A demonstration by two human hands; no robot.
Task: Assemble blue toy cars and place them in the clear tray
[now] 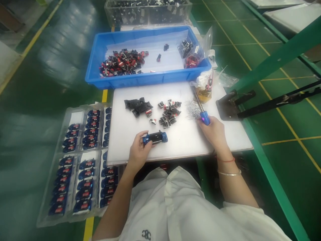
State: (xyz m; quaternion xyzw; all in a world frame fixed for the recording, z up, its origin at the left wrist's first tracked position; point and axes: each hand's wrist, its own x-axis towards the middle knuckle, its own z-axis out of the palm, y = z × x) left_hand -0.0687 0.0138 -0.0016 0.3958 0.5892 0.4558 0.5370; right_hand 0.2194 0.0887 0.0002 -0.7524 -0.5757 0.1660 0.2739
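Left fingers: by the left hand (138, 149) a glossy blue body with a flat black middle (154, 137) is gripped at its left end, thumb on the near side; it is held over the near edge of the white tabletop (180, 144), and whether the surface is touched cannot be told.
Right fingers: round the handle of a blue tool with a slim metal shaft (205, 117) the right hand (212, 131) is curled; a small purple light is shown there.
Clear tray: beside the tabletop, in a compartmented clear plastic tray (65, 219), glossy blue pieces with red markings (85, 193) are ranked in rows.
Blue tub: within a shallow blue plastic tub (140, 80) red, black and silver parts (124, 62) are heaped at left, clear bags at right.
Black parts: flat black pieces (137, 105) are bunched beyond the left hand.
Small heap: little black-and-silver components (170, 113) are piled mid-table.
Pins: thin silver pins (193, 109) are scattered together just left of the tool.
Yellow box: by the shaft, a small translucent yellow container (204, 98) is seen.
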